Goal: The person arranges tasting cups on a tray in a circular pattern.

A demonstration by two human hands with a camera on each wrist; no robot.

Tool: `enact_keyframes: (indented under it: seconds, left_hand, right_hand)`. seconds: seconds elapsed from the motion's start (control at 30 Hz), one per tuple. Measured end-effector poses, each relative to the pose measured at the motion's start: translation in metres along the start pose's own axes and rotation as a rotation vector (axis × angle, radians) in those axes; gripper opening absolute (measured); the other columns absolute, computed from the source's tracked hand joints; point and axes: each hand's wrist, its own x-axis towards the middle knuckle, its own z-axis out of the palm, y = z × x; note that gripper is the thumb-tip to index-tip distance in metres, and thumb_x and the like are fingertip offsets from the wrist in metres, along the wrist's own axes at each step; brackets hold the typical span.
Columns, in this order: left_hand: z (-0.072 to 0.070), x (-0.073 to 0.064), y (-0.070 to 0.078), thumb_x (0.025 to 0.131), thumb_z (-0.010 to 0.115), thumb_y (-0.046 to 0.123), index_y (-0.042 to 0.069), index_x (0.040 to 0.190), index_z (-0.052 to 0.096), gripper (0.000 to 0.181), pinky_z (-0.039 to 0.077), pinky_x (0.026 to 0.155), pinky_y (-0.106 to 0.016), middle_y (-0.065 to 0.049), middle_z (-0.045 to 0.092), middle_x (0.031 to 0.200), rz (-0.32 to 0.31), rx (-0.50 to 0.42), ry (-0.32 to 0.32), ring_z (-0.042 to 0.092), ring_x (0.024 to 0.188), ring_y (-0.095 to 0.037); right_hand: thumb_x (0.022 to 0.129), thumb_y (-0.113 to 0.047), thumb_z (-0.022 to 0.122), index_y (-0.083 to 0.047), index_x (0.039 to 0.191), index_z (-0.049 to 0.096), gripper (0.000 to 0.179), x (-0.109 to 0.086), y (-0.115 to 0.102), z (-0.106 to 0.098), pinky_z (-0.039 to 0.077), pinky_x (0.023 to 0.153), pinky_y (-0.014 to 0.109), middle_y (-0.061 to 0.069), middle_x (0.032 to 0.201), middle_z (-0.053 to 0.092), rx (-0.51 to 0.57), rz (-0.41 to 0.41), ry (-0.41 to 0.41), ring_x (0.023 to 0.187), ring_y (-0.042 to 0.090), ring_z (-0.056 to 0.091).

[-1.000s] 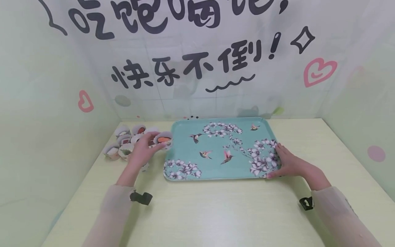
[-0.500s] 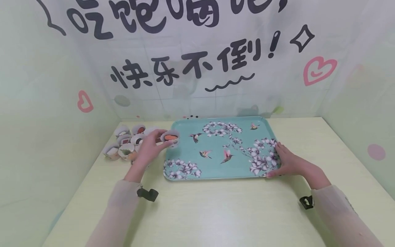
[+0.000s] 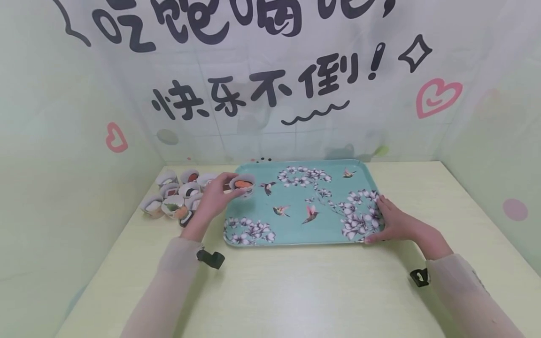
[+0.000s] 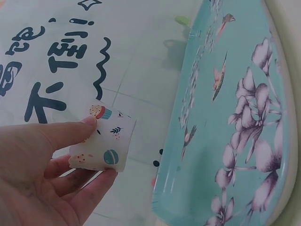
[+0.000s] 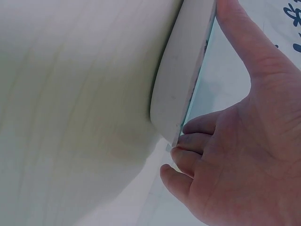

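Observation:
In the head view, my left hand [image 3: 213, 199] pinches a small paper baking cup [image 3: 246, 191] between thumb and fingers. A piece of sushi [image 3: 243, 184] with an orange top sits inside the cup. The cup overlaps the left part of a teal tray [image 3: 291, 230] printed with white blossoms and birds. Cupcake prints cover the cup's side [image 4: 106, 141] in the left wrist view. At the tray's front right corner, my right hand [image 3: 397, 223] holds the rim, thumb on the front edge and fingers along the right edge. The right wrist view shows bent fingers [image 5: 188, 157] against the rim.
Several more paper cups with sushi [image 3: 171, 192] are grouped on the pale wooden table [image 3: 296, 291] left of the tray. One dark-wrapped sushi piece [image 3: 186, 218] lies at the group's front. A printed white curtain [image 3: 270, 122] hangs behind the table.
My left hand has carried the paper cup rightward from the tray's left edge to over its left part. My right hand and the tray stay in place.

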Motion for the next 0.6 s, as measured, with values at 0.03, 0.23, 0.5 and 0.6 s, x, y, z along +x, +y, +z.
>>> enact_keyframes:
  seconds: [0.03, 0.23, 0.5, 0.6]
  left_hand:
    - [0.001, 0.001, 0.001, 0.096, 0.068, 0.029, 0.008, 0.143, 0.049, 0.055, 0.049, 0.107, -0.052, -0.016, 0.053, 0.146, 0.003, -0.001, -0.002, 0.052, 0.133, -0.038]
    - [0.007, 0.006, 0.009, 0.095, 0.069, 0.028, 0.008, 0.139, 0.052, 0.052, 0.052, 0.104, -0.050, -0.015, 0.057, 0.142, 0.039, 0.019, 0.020, 0.056, 0.128, -0.037]
    - [0.017, 0.016, 0.019, 0.094, 0.070, 0.027, 0.007, 0.138, 0.053, 0.052, 0.050, 0.104, -0.050, -0.016, 0.058, 0.141, 0.035, 0.005, 0.010, 0.055, 0.128, -0.035]
    - [0.020, 0.021, 0.021, 0.094, 0.070, 0.029, 0.007, 0.138, 0.053, 0.052, 0.050, 0.105, -0.050, -0.016, 0.058, 0.140, 0.036, 0.003, 0.004, 0.055, 0.128, -0.034]
  right_hand:
    - [0.071, -0.045, 0.087, 0.023, 0.148, 0.004, 0.132, 0.000, 0.000, 0.000, 0.014, 0.117, 0.071, 0.046, 0.155, -0.001, -0.001, 0.000, 0.000, 0.144, 0.061, 0.002]
    - [0.071, -0.045, 0.087, 0.023, 0.148, 0.004, 0.132, 0.000, -0.001, 0.000, 0.013, 0.117, 0.071, 0.046, 0.155, -0.001, 0.002, 0.001, -0.002, 0.144, 0.061, 0.002]
    - [0.070, -0.045, 0.087, 0.024, 0.147, 0.005, 0.132, -0.001, 0.000, 0.000, 0.014, 0.117, 0.071, 0.047, 0.155, 0.000, -0.007, -0.005, 0.008, 0.144, 0.061, 0.003]
    - [0.070, -0.045, 0.088, 0.024, 0.147, 0.005, 0.132, -0.001, -0.001, 0.000, 0.014, 0.117, 0.071, 0.047, 0.154, 0.000, -0.001, -0.007, 0.008, 0.144, 0.061, 0.003]
